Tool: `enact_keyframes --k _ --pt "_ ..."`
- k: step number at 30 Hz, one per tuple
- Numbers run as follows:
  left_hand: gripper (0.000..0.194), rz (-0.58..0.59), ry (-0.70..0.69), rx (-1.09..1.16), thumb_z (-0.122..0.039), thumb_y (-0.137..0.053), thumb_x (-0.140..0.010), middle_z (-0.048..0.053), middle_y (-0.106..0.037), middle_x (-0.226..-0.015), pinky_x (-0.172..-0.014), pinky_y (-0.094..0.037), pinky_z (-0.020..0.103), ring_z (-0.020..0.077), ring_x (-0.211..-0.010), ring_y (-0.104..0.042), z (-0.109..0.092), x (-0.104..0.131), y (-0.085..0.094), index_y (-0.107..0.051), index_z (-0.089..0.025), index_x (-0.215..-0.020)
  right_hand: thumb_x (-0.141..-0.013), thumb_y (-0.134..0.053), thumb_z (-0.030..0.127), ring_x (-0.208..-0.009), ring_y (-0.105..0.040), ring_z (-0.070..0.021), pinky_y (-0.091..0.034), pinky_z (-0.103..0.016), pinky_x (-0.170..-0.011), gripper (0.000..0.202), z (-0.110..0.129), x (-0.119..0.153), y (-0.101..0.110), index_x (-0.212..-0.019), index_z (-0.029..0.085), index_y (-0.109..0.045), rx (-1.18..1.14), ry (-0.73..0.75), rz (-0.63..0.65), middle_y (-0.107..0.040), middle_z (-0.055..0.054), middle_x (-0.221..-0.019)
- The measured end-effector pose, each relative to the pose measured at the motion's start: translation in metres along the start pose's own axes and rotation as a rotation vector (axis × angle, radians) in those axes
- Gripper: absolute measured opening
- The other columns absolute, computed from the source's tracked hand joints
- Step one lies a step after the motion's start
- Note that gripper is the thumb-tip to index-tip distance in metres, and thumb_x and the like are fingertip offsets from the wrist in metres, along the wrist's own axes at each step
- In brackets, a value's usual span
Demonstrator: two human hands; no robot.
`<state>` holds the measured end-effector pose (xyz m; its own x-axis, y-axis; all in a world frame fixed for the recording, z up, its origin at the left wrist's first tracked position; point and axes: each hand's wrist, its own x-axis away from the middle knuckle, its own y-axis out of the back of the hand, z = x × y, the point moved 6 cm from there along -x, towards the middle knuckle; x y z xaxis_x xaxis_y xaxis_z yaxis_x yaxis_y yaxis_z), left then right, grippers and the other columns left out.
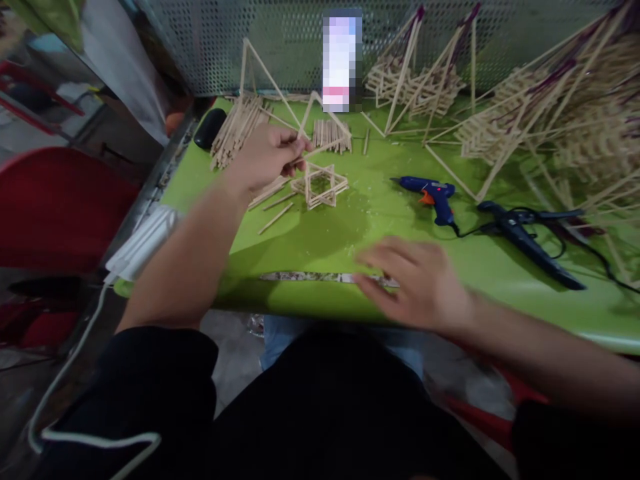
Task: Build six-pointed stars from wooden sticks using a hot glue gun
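Note:
My left hand (275, 157) is closed, its fingertips pinching a corner of a triangle of thin wooden sticks (329, 143). Just below that triangle, a six-pointed star of stacked sticks (320, 200) lies on the green table. Over the table's front edge, my right hand (413, 283) is slightly blurred, with thumb and fingers apart and nothing seen in it. Beneath its fingertips runs a flat, speckled strip (310, 277). A blue glue gun (433, 193) with an orange trigger lies beyond my right hand, its cord trailing right.
Bundled sticks (240, 127) and a shorter pile (331, 137) lie at the back, with loose sticks (275, 219) nearer. Stick-built hanging pieces (415, 87) crowd the right. Dark pliers-like cutters (535, 243) lie below them. A white power strip (143, 243) sits at the left edge.

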<state>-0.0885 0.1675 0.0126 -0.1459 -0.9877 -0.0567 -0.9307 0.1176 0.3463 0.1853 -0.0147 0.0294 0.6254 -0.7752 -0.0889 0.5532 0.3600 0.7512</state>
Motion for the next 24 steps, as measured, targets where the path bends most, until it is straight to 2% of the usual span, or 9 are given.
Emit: enact_keyframes --k 2,4,6,9,11,14,18,21,24 --pt "0.017 -0.041 -0.017 -0.005 -0.023 -0.074 -0.116 0.005 -0.075 -0.085 -0.069 -0.055 0.023 0.0097 -0.068 -0.068 -0.001 -0.001 0.004 -0.081 -0.012 -0.105 -0.116 -0.060 0.047 -0.086 -0.072 -0.0262 -0.042 -0.037 -0.065 0.040 -0.021 -0.039 -0.004 -0.135 0.021 -0.084 0.372 0.020 -0.057 -0.085 -0.018 -0.125" --pt "0.016 -0.083 -0.040 -0.009 -0.027 -0.079 -0.112 0.005 -0.077 -0.087 -0.067 -0.056 0.023 0.0104 -0.067 -0.067 -0.004 -0.001 0.007 -0.083 -0.016 -0.101 -0.117 -0.054 0.042 -0.088 -0.073 -0.0275 -0.038 -0.037 -0.064 0.046 -0.043 -0.079 -0.011 -0.151 0.020 -0.077 0.563 -0.022 -0.057 -0.083 -0.018 -0.138" --pt "0.018 -0.119 -0.078 -0.017 -0.032 -0.083 -0.110 0.006 -0.080 -0.093 -0.065 -0.056 0.023 0.0108 -0.066 -0.067 -0.009 0.000 0.010 -0.084 -0.019 -0.098 -0.117 -0.053 0.047 -0.091 -0.075 -0.0299 -0.037 -0.038 -0.064 0.050 -0.058 -0.109 -0.019 -0.153 0.020 -0.075 0.631 -0.047 -0.006 -0.081 -0.018 -0.146" --pt "0.023 -0.172 -0.139 -0.048 -0.040 -0.083 -0.109 0.006 -0.082 -0.100 -0.063 -0.055 0.024 0.0102 -0.066 -0.066 -0.013 0.000 0.013 -0.086 -0.021 -0.099 -0.120 -0.045 0.046 -0.091 -0.075 -0.0301 -0.038 -0.039 -0.064 0.050 -0.067 -0.130 -0.027 -0.149 0.021 -0.078 0.639 -0.061 0.034 -0.083 -0.016 -0.140" --pt "0.027 -0.207 -0.178 -0.050 -0.044 -0.081 -0.111 0.004 -0.082 -0.100 -0.062 -0.052 0.024 0.0088 -0.064 -0.063 -0.014 0.000 0.016 -0.086 -0.020 -0.101 -0.121 -0.041 0.041 -0.088 -0.075 -0.0285 -0.036 -0.039 -0.064 0.049 -0.068 -0.132 -0.029 -0.147 0.023 -0.079 0.632 -0.060 0.044 -0.084 -0.014 -0.137" --pt "0.030 -0.191 -0.202 0.002 -0.046 -0.080 -0.113 0.002 -0.081 -0.100 -0.064 -0.050 0.023 0.0065 -0.064 -0.059 -0.012 -0.002 0.015 -0.084 -0.018 -0.104 -0.121 -0.041 0.040 -0.089 -0.075 -0.0287 -0.035 -0.040 -0.064 0.049 -0.071 -0.123 -0.025 -0.146 0.023 -0.080 0.636 -0.044 0.058 -0.084 -0.014 -0.138" --pt "0.021 -0.151 -0.144 0.118 -0.037 -0.079 -0.113 0.004 -0.081 -0.106 -0.067 -0.055 0.024 0.0081 -0.069 -0.064 -0.010 0.003 0.006 -0.084 -0.019 -0.103 -0.119 -0.047 0.033 -0.098 -0.076 -0.0297 -0.041 -0.040 -0.070 0.045 -0.084 -0.101 -0.003 -0.140 0.019 -0.083 0.628 0.051 0.048 -0.085 -0.016 -0.131" --pt "0.018 -0.084 -0.049 0.190 -0.030 -0.076 -0.113 0.006 -0.081 -0.106 -0.069 -0.058 0.024 0.0091 -0.070 -0.066 -0.010 0.015 -0.012 -0.084 -0.020 -0.099 -0.117 -0.049 0.027 -0.110 -0.079 -0.0299 -0.052 -0.039 -0.082 0.041 -0.100 -0.081 0.016 -0.139 0.020 -0.084 0.545 0.167 0.042 -0.086 -0.014 -0.128" --pt "0.015 0.047 0.033 0.237 -0.025 -0.076 -0.112 0.006 -0.080 -0.105 -0.070 -0.059 0.023 0.0100 -0.073 -0.068 -0.013 0.031 -0.040 -0.084 -0.021 -0.100 -0.112 -0.052 0.020 -0.118 -0.081 -0.0329 -0.059 -0.043 -0.095 0.044 -0.121 -0.068 0.026 -0.144 0.021 -0.082 0.476 0.182 0.075 -0.086 -0.015 -0.139"
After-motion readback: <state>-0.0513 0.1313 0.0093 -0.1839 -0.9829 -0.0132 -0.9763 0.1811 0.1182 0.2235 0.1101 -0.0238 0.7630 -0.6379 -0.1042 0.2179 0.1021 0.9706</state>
